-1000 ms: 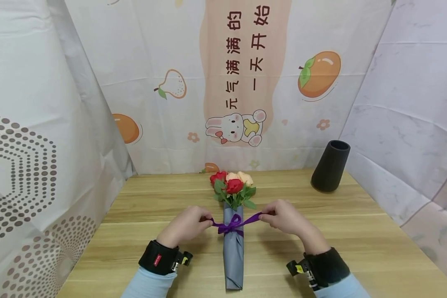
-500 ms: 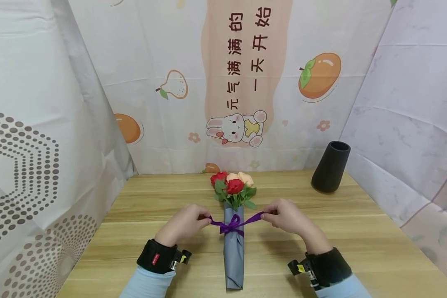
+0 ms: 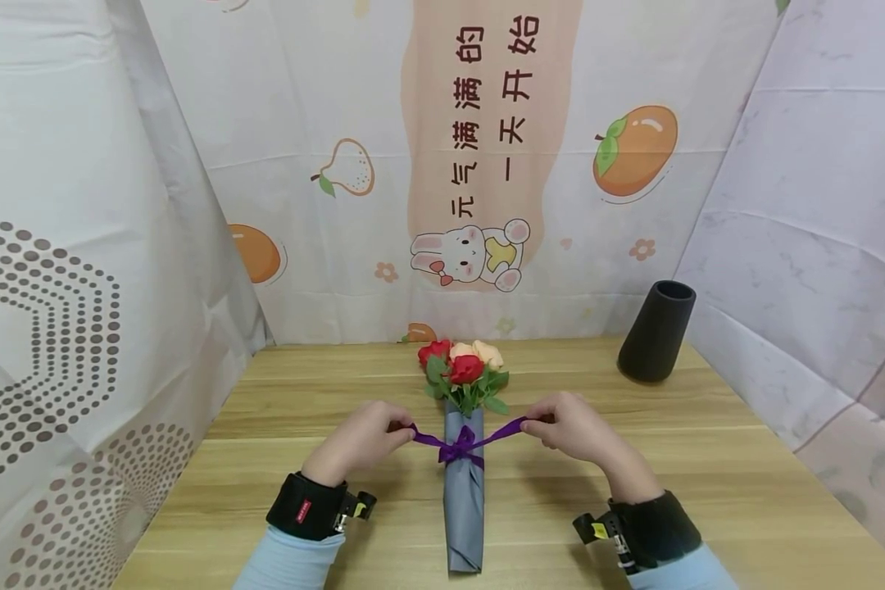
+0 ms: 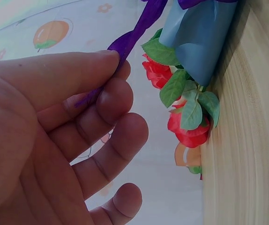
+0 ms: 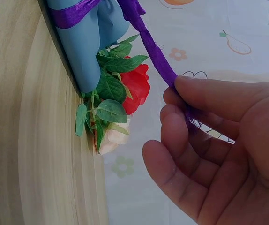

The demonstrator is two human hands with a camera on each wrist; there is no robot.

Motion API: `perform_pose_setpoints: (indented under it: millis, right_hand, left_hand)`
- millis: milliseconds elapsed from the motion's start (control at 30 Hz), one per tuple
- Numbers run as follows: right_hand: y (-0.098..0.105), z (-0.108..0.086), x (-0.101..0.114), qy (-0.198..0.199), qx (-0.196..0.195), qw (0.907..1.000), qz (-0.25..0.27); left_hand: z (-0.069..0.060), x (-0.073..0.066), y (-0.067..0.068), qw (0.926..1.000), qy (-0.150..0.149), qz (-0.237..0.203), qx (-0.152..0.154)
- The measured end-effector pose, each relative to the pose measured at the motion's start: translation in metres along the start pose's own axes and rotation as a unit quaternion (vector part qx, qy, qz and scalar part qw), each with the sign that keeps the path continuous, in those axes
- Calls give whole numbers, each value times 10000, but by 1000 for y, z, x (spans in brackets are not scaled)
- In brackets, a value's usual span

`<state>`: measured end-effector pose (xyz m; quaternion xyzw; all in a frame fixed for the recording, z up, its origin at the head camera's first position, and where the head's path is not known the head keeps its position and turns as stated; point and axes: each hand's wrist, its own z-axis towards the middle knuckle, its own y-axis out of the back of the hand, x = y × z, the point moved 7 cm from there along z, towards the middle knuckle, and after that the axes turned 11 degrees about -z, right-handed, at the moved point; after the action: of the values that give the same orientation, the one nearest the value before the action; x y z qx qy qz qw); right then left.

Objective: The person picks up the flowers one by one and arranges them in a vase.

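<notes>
A bouquet of red and peach roses (image 3: 466, 369) in grey-blue wrapping paper (image 3: 463, 516) lies on the wooden table, blooms toward the back. Around its upper part runs a purple ribbon (image 3: 457, 449), knotted at the front with a small loop. My left hand (image 3: 361, 442) pinches one ribbon end between thumb and fingers, left of the bouquet. On the other side my right hand (image 3: 571, 426) pinches the opposite end. Both ends stretch outward from the knot. In the right wrist view the frayed ribbon tip (image 5: 190, 119) pokes out behind the thumb.
A black tapered vase (image 3: 656, 332) stands at the table's back right. Behind the wooden table (image 3: 302, 385) hangs a printed cloth (image 3: 280, 98), with more cloth along the left and right sides.
Both hands have drawn slightly farther apart, the left moving left and the right moving right. The loop on the knot looks smaller. The bouquet stays in place on the table.
</notes>
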<state>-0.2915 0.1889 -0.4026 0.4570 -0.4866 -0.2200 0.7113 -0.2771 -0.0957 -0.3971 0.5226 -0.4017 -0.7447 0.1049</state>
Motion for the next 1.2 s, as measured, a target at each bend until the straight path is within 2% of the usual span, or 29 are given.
perform_pose_setpoints:
  millis: [267, 667, 1200]
  right_hand:
    - [3, -2, 0, -12, -24, 10000, 21]
    - [8, -2, -3, -117, -162, 9998, 37]
    - [15, -5, -4, -180, -366, 9991, 61]
  left_hand:
    - [0, 1, 4, 9999, -110, 5, -58]
    - [-3, 1, 10, 9999, -28, -111, -118]
    - [-8, 4, 21, 9991, 115, -214, -357]
